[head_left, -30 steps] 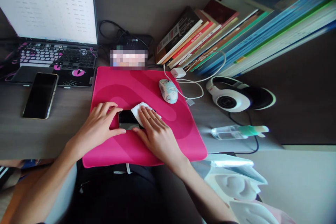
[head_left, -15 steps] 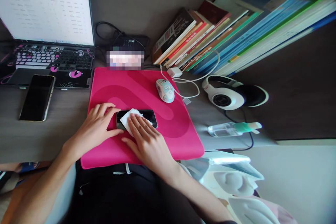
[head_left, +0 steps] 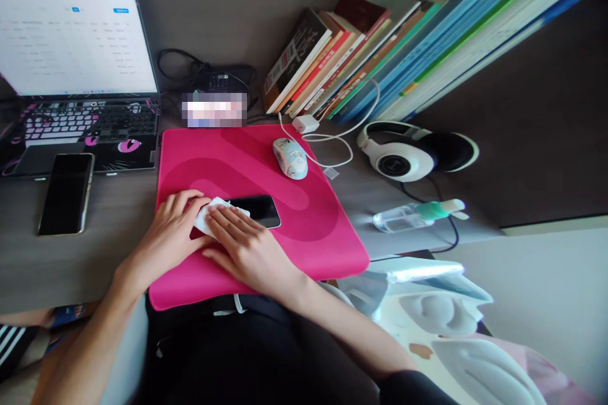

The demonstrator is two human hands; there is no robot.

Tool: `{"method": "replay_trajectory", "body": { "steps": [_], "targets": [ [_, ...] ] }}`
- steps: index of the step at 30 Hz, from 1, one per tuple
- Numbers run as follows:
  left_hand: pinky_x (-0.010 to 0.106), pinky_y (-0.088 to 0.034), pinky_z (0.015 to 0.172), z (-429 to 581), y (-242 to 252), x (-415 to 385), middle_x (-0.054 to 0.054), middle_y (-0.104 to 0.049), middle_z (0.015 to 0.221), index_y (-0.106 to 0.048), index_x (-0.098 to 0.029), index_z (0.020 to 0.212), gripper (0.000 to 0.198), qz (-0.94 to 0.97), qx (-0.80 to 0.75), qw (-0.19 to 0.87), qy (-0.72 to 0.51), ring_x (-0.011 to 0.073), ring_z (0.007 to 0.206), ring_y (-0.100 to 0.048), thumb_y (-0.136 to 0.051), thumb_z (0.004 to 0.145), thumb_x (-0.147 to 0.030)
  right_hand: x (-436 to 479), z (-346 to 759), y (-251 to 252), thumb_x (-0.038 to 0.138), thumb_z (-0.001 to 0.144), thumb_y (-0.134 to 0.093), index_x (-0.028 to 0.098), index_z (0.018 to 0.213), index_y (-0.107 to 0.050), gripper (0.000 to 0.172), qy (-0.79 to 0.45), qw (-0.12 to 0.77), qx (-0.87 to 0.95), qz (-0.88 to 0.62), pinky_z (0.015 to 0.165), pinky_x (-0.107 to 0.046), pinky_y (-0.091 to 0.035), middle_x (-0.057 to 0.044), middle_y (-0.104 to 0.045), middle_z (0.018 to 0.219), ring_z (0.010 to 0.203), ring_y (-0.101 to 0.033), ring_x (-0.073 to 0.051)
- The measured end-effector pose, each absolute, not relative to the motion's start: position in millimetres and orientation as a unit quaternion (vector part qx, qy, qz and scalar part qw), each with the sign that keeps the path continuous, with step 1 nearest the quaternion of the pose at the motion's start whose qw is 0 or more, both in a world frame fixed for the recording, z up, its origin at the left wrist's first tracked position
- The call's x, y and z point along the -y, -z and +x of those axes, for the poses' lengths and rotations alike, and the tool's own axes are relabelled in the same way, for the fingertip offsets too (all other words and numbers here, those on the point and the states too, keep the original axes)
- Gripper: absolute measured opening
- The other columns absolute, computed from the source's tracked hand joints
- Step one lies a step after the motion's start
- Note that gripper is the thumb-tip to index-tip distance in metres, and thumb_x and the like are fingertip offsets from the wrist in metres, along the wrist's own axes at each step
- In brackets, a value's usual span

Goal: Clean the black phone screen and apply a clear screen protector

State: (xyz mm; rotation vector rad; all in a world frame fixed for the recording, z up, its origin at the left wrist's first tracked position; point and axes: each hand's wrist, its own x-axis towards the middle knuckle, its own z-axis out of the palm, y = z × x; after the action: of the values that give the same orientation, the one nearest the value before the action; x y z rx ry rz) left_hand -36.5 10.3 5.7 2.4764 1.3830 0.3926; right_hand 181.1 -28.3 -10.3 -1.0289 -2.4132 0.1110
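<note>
A phone (head_left: 264, 210) with a dark screen lies flat on the pink desk mat (head_left: 304, 259). My left hand (head_left: 166, 231) grips its left end, thumb at the near edge and fingers at the far edge. Under the fingers of my right hand (head_left: 254, 250) a folded white tissue (head_left: 203, 220) is pressed on the left part of the screen. Those fingers lie nearly straight and close together over the tissue. The right half of the screen shows bare; the left end is partly hidden by the tissue and my hands.
A second phone (head_left: 66, 193) lies in front of the laptop (head_left: 28, 161). Beyond my hands, a patterned mouse (head_left: 290, 159) rests on the mat. To the right are leaning books (head_left: 323, 69), a white charger (head_left: 306, 124), headphones (head_left: 403, 155) and a clear spray bottle (head_left: 401, 218).
My right hand has slid the tissue left along the screen, toward my left hand, baring more of the phone's right part. My left hand stays at the phone's left end. The view has shifted slightly.
</note>
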Motion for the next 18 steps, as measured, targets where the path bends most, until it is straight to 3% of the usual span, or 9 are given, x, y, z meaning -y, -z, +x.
{"method": "replay_trajectory", "body": {
  "steps": [6,10,12,15,18],
  "targets": [
    [0.056,-0.047,0.117,-39,-4,-14,0.014,-0.055,0.150,-0.046,-0.025,0.152,0.071,0.859,-0.478,0.132,-0.129,0.0368,0.138,-0.053,-0.079,0.090,-0.025,13,178,13,0.044,0.110,-0.056,0.001,0.147,-0.062,0.057,-0.031,0.272,0.893,-0.357,0.128,-0.048,-0.046,-0.021,-0.064,0.153,0.148,-0.057,-0.033],
    [0.057,-0.045,0.119,-40,-4,-15,0.014,-0.053,0.152,-0.046,-0.025,0.153,0.068,0.860,-0.478,0.126,-0.127,0.0365,0.141,-0.051,-0.073,0.091,-0.018,29,190,13,0.019,0.112,-0.050,0.002,0.144,-0.065,0.040,0.008,0.259,0.904,-0.339,0.124,-0.044,-0.052,-0.018,-0.067,0.151,0.141,-0.065,-0.030],
    [0.058,-0.045,0.118,-40,-4,-15,0.013,-0.051,0.153,-0.046,-0.026,0.154,0.069,0.862,-0.476,0.125,-0.121,0.0365,0.141,-0.051,-0.072,0.091,-0.016,36,201,10,0.010,0.110,-0.047,0.005,0.143,-0.067,0.039,0.009,0.252,0.909,-0.331,0.122,-0.040,-0.053,-0.015,-0.068,0.150,0.139,-0.066,-0.026],
    [0.058,-0.045,0.119,-39,-7,-14,0.011,-0.051,0.153,-0.046,-0.030,0.155,0.065,0.861,-0.476,0.136,-0.116,0.0362,0.142,-0.051,-0.074,0.096,-0.028,39,225,1,0.005,0.106,-0.049,0.013,0.139,-0.071,0.040,0.001,0.250,0.903,-0.349,0.119,-0.040,-0.057,-0.011,-0.073,0.145,0.134,-0.070,-0.022],
    [0.057,-0.043,0.121,-38,-11,-12,0.010,-0.051,0.155,-0.046,-0.034,0.156,0.066,0.855,-0.484,0.146,-0.118,0.0359,0.145,-0.049,-0.073,0.098,-0.050,34,257,-7,-0.002,0.099,-0.049,0.012,0.132,-0.075,0.045,0.049,0.244,0.862,-0.441,0.115,-0.048,-0.060,-0.013,-0.079,0.134,0.124,-0.076,-0.028]
  ]
}}
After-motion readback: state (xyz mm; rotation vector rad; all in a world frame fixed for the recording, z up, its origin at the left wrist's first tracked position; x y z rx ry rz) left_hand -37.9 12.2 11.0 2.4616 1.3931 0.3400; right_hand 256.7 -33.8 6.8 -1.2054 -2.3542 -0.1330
